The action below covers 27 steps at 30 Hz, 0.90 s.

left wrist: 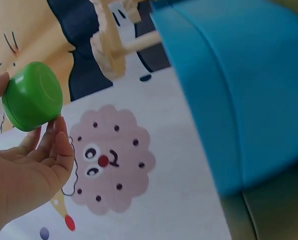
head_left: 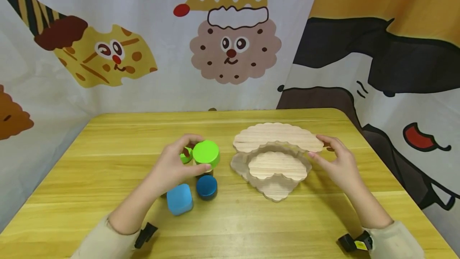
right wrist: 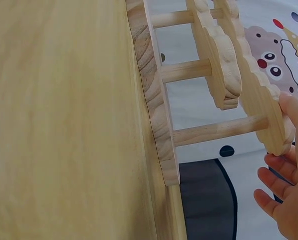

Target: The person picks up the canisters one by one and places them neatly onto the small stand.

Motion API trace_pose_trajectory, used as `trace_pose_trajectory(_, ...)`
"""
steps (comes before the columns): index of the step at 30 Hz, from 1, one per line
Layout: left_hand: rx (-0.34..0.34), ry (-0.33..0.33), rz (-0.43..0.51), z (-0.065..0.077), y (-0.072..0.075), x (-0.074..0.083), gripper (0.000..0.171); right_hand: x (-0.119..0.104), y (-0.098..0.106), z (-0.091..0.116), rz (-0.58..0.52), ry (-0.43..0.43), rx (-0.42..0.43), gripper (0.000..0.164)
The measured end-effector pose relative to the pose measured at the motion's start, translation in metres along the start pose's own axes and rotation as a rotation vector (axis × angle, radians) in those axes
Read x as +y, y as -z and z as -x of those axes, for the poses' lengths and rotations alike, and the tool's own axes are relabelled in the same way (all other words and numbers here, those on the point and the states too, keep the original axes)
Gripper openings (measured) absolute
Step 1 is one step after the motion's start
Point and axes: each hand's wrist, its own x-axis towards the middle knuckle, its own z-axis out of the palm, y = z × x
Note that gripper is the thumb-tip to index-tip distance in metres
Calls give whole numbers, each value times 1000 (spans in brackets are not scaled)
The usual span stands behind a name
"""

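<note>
From my far seat I see the left hand [head_left: 169, 167] gripping a bright green cylinder [head_left: 206, 153]: the thumb is on one side, the fingers curve around the other, and the piece is held above the table [head_left: 280, 227]. Behind these fingers a second green piece [head_left: 186, 156] is partly covered. Just beside, nearer to the person, lie a dark blue cylinder [head_left: 206, 187] and a light blue rounded cube [head_left: 179, 199].

The right hand [head_left: 341, 167] pinches the right end of the top tier [head_left: 276, 136] of a wooden stand; in the right wrist view its thumb is above and its fingers below. Round dowels join the tiers; the middle tier [head_left: 278, 165] and the base [head_left: 276, 190] have also wavy edges. The stand is on the table, to the right of the coloured pieces. Behind hangs a printed cloth [head_left: 169, 95] with cartoon food.
</note>
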Motion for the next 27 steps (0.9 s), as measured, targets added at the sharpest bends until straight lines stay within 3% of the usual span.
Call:
trace_pose_trajectory(13,12,-92,85,-16,-35,18,54,4,-3,0,9,8,10,54)
trace_pose_trajectory(27,-16,-96,96,-33,-61,31,57,2,-1,1,6,-24,-13,55)
